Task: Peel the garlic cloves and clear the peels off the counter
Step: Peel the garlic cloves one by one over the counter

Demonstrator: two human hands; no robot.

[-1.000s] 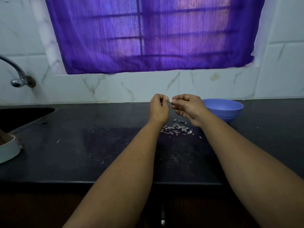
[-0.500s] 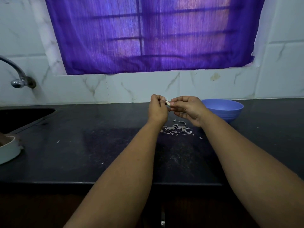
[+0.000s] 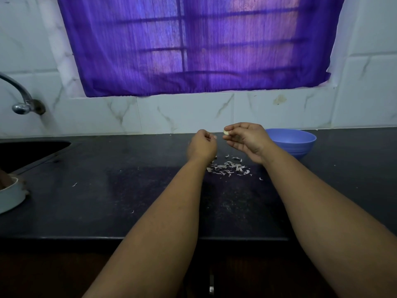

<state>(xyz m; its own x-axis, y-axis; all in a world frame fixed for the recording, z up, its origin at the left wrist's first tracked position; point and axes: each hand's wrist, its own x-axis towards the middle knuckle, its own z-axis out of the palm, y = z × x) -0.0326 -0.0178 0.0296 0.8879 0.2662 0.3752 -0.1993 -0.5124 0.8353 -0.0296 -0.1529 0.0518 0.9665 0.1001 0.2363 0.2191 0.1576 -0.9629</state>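
**Pale garlic clove held up over the peel pile**

Black stone is stretching out under our arms as we are working at the surface. We are holding a small pale garlic clove in our right hand, pinching it between thumb and forefinger while the other fingers are curling loosely beneath. The clove is sitting up in the air, above the surface and just left of the blue bowl, which is standing behind our right wrist near the wall.

Our left hand is hovering just beside the right one, a narrow gap apart, with its fingers curled in toward the palm; a tiny pale scrap seems to be showing at the fingertips, but we cannot tell whether we are gripping it.

Below and between our hands, a scatter of garlic peels is lying on the surface, with a few stray flakes farther off. At the far left, a tap is reaching over the dark sink, and a white dish is peeking in at the edge. A purple curtain is covering the window above.
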